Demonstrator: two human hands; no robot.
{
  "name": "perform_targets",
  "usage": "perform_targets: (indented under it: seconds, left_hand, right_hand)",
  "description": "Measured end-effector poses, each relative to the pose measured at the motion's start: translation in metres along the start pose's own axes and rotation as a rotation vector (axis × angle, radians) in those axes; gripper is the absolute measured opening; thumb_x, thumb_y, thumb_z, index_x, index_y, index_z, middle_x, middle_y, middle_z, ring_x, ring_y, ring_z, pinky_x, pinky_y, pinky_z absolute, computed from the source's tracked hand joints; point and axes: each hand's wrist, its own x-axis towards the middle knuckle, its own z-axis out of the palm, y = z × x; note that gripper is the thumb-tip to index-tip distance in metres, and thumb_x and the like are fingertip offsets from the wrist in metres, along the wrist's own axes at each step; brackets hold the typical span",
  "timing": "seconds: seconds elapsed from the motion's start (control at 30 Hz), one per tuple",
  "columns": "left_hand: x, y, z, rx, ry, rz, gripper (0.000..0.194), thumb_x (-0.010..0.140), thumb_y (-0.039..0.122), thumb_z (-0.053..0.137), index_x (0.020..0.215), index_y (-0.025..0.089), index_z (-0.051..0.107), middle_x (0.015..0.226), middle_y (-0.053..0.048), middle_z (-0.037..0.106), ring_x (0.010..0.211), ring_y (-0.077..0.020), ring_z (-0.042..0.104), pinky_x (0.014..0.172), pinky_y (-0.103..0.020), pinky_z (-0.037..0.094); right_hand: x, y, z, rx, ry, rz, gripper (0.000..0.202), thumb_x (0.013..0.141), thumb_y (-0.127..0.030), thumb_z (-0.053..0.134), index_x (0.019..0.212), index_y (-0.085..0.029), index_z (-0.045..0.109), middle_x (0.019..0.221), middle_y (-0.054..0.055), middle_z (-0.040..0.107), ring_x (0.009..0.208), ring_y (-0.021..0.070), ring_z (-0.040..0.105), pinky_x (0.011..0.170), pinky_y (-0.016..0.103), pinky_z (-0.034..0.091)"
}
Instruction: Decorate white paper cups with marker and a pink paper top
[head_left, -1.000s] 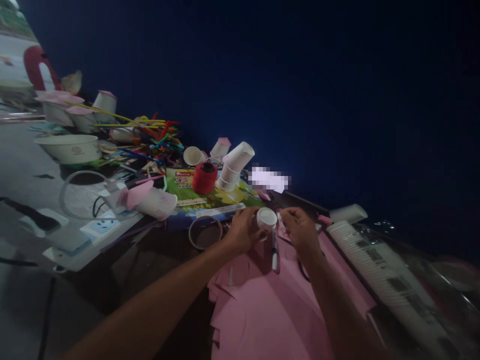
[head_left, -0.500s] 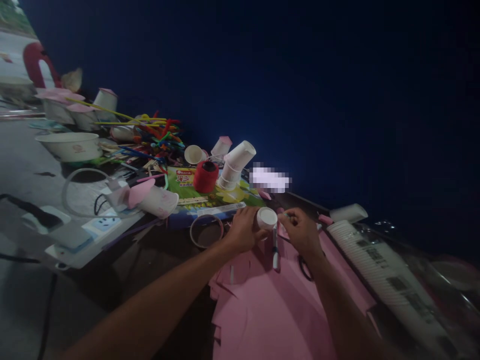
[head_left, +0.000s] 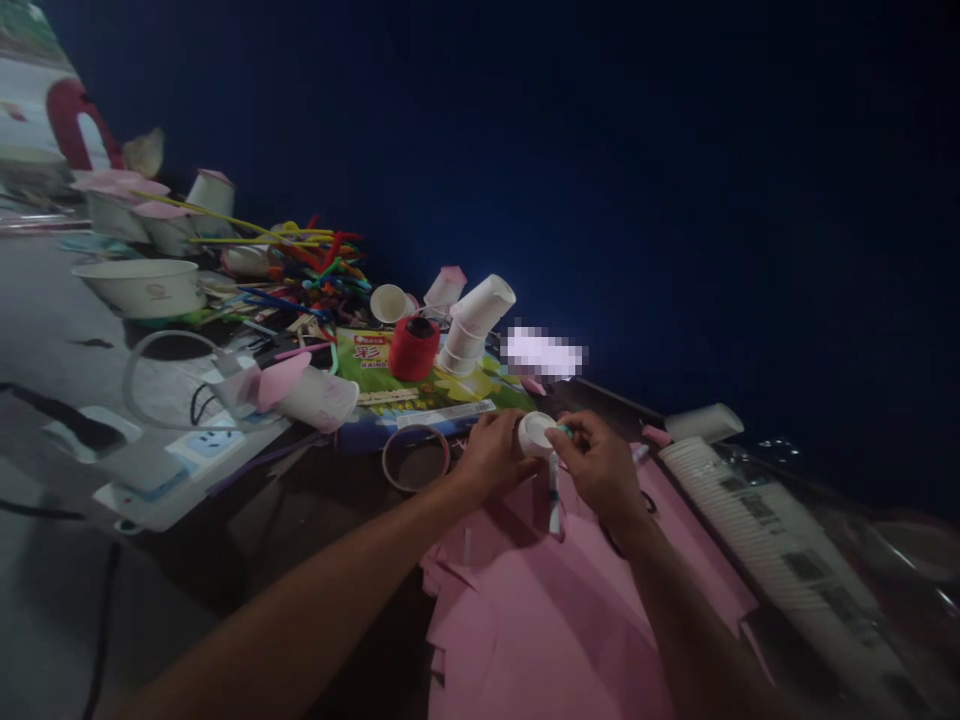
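Note:
My left hand is closed around a white paper cup, whose round end faces up towards me. Against the edge of that cup, my right hand pinches a small teal thing, mostly hidden by the fingers, so its kind is unclear. Just below the cup, a white pen-like stick with a dark band lies on pink paper sheets. Partly behind my right wrist are the dark loops of what look like scissors.
Left of my hands lie a tape ring, a red spool and stacked cups on a green packet. A power strip, a bowl and colourful pipe cleaners are farther left. A bagged cup stack lies right.
My right hand has moved left, bringing the small teal thing against the cup. The cup stays in my left hand, and the view has shifted slightly.

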Motion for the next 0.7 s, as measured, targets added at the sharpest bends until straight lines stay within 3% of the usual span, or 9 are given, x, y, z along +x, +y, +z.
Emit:
perform_targets:
  seconds: [0.47, 0.7]
  left_hand:
    - [-0.003, 0.001, 0.0, -0.013, 0.009, -0.002, 0.06, 0.064, 0.033, 0.075, 0.118, 0.019, 0.051, 0.11, -0.008, 0.06, 0.105, -0.0293, 0.049, 0.087, -0.041, 0.043]
    - [-0.002, 0.0, 0.0, -0.022, -0.002, 0.056, 0.057, 0.066, 0.034, 0.075, 0.115, 0.019, 0.05, 0.111, -0.007, 0.061, 0.102, -0.0271, 0.051, 0.086, -0.04, 0.043]
  right_hand:
    - [0.001, 0.005, -0.008, -0.137, -0.047, -0.075, 0.018, 0.079, -0.04, 0.059, 0.081, -0.022, 0.064, 0.066, -0.001, 0.063, 0.056, 0.0142, 0.053, 0.053, 0.025, 0.035]
    - [0.002, 0.001, -0.02, -0.16, -0.202, -0.195, 0.014, 0.079, -0.034, 0.06, 0.086, -0.023, 0.067, 0.06, -0.003, 0.06, 0.051, 0.0123, 0.048, 0.051, 0.024, 0.032]
